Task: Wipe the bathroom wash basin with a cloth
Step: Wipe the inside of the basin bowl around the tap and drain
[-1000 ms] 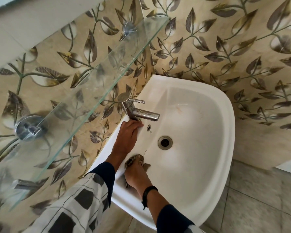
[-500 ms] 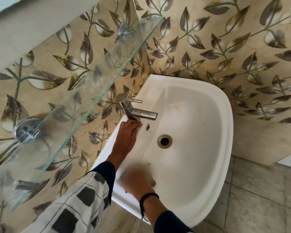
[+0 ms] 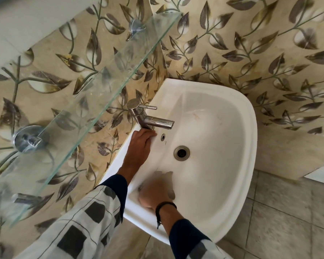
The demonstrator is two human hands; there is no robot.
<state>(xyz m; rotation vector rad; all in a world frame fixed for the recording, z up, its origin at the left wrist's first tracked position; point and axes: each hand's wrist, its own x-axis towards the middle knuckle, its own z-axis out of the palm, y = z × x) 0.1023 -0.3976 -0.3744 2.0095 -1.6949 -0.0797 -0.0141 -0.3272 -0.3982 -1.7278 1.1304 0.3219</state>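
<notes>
A white wash basin [image 3: 238, 184] is fixed in the corner, with a drain [image 3: 181, 153] at its middle and a chrome tap [image 3: 150, 118] on its left rim. My left hand [image 3: 138, 148] rests flat on that rim, fingertips just below the tap's base, holding nothing. My right hand [image 3: 155, 191] is blurred with motion and presses a dark patterned cloth [image 3: 166, 174] against the basin's near inner wall. The hand covers most of the cloth; only its edges show.
A glass shelf [image 3: 86, 98] on chrome brackets juts out from the leaf-patterned wall [image 3: 251, 53] above and left of the basin. Grey floor tiles [image 3: 288, 221] lie at lower right. An overflow hole [image 3: 163, 137] sits under the tap spout.
My right hand with the cloth has slid right and toward the basin's near edge, now motion-blurred. My left hand has stayed on the rim by the tap.
</notes>
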